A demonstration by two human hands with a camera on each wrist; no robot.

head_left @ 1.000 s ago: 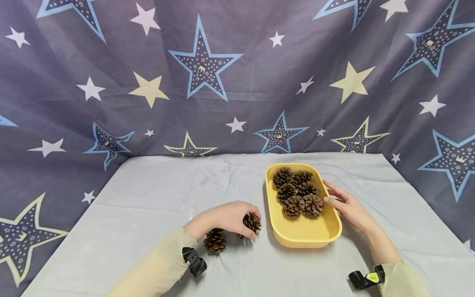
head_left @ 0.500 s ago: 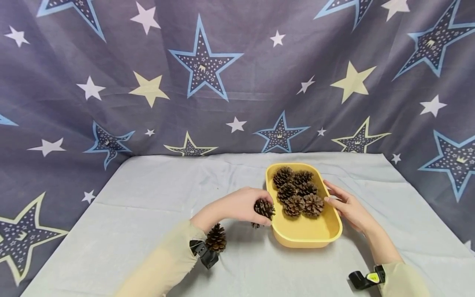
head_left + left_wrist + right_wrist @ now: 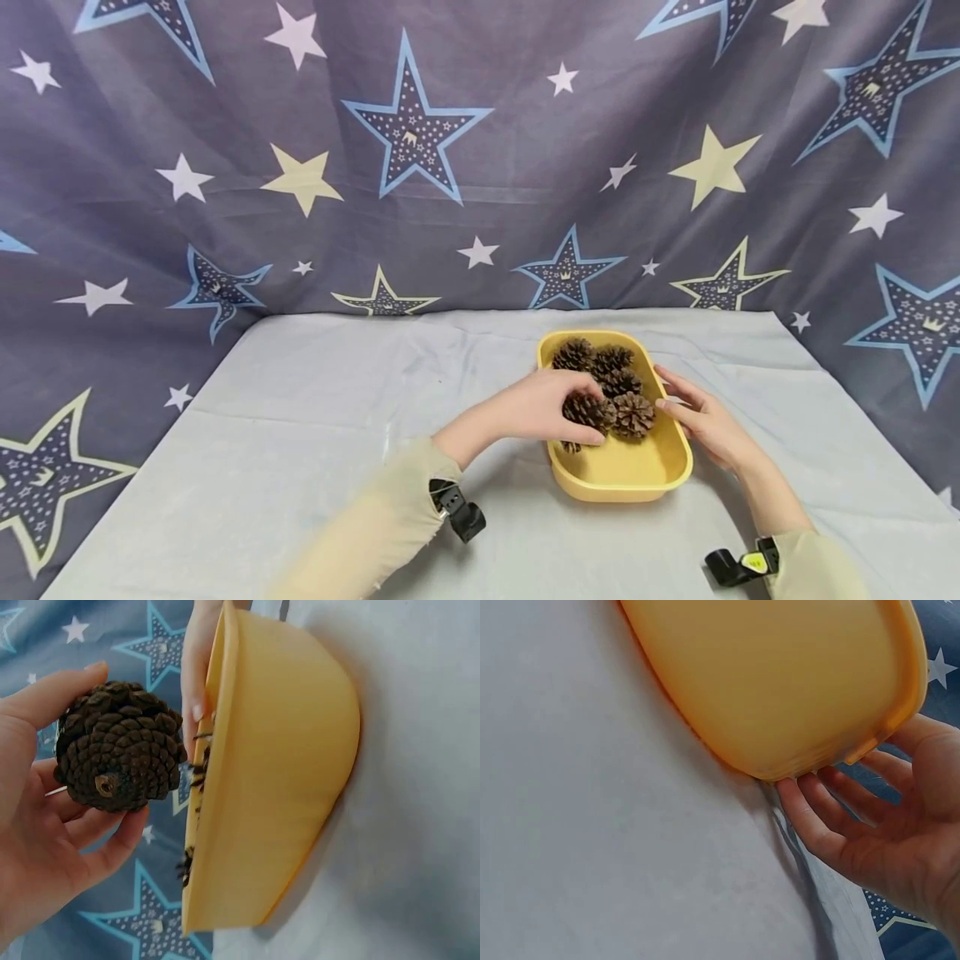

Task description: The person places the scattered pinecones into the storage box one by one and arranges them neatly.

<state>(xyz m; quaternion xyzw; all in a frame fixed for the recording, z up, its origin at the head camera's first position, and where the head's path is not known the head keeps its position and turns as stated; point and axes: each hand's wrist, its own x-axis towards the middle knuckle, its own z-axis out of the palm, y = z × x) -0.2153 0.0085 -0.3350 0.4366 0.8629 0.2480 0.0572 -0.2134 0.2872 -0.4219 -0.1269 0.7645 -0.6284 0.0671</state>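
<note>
A brown pine cone (image 3: 120,750) is in my left hand (image 3: 543,407), gripped between thumb and curled fingers. In the head view that hand reaches over the left rim of a yellow plastic bin (image 3: 607,492); in the left wrist view the cone shows above rim level. Several other pine cones (image 3: 633,415) lie toward the bin's far end, partly covered by my left hand. My right hand (image 3: 708,425) holds the bin's right side, thumb at the rim and fingers (image 3: 806,814) against the outer wall.
A pale grey cloth (image 3: 300,400) covers the table under the bin. Behind and at the sides hangs a dark star-patterned curtain (image 3: 495,150). Black wrist cameras (image 3: 461,512) stick out from both wrists, close over the cloth.
My left hand has carried the pine cone from the table rightward over the bin. The other cone left on the table is now hidden behind my left arm. My right hand stays in place.
</note>
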